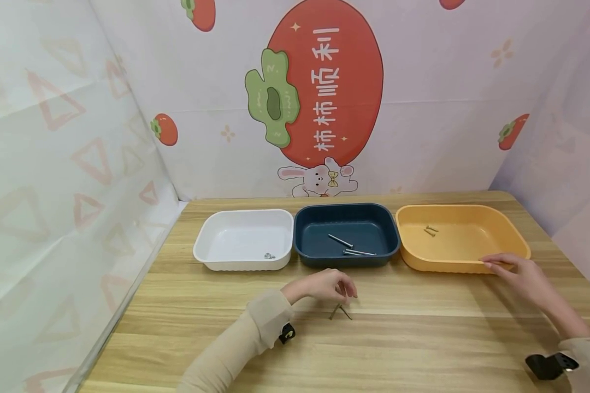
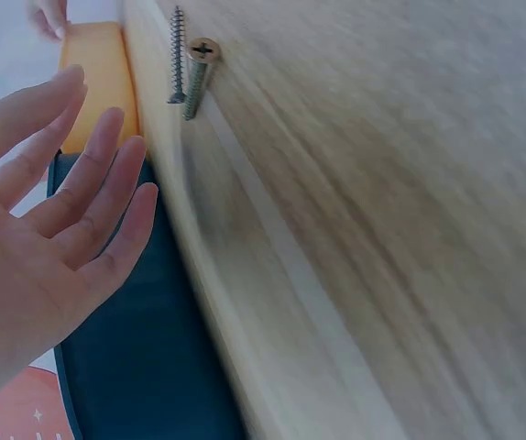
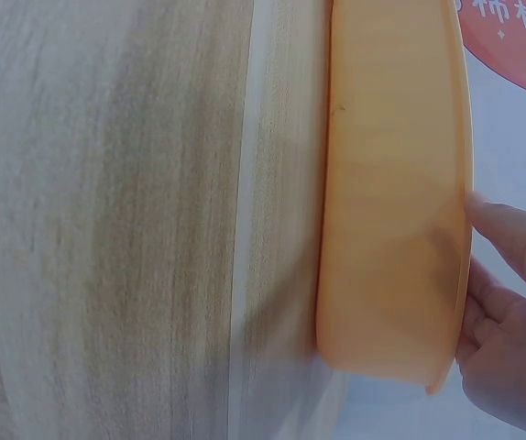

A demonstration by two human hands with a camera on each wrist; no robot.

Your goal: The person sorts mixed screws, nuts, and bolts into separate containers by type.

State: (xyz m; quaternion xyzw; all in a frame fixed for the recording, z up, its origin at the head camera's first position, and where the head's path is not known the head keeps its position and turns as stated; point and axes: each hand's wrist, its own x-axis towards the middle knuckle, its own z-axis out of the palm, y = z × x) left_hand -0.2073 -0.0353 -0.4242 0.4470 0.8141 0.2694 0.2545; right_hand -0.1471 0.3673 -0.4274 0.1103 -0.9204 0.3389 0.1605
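My left hand (image 1: 326,285) hovers over the table in front of the dark blue tray (image 1: 324,262), fingers loosely bent and holding nothing. Just below its fingertips, two screws lie crossed on the wood, a dark one (image 2: 178,57) and a brass-toned one with a cross-slot head (image 2: 203,51). My right hand (image 1: 527,279) grips the near right rim of the yellow tray (image 3: 391,229), thumb on the outer side and fingers over the edge. Two small brass-coloured screws (image 1: 430,231) rest inside that tray. Several long silver screws (image 1: 341,240) lie in the blue tray.
Left of the blue tray stands a white tray (image 1: 243,265) with small silver pieces (image 1: 269,256) in it. The three trays form a row along the back of the wooden table (image 1: 398,349). A printed cloth (image 1: 216,164) hangs behind and at both sides.
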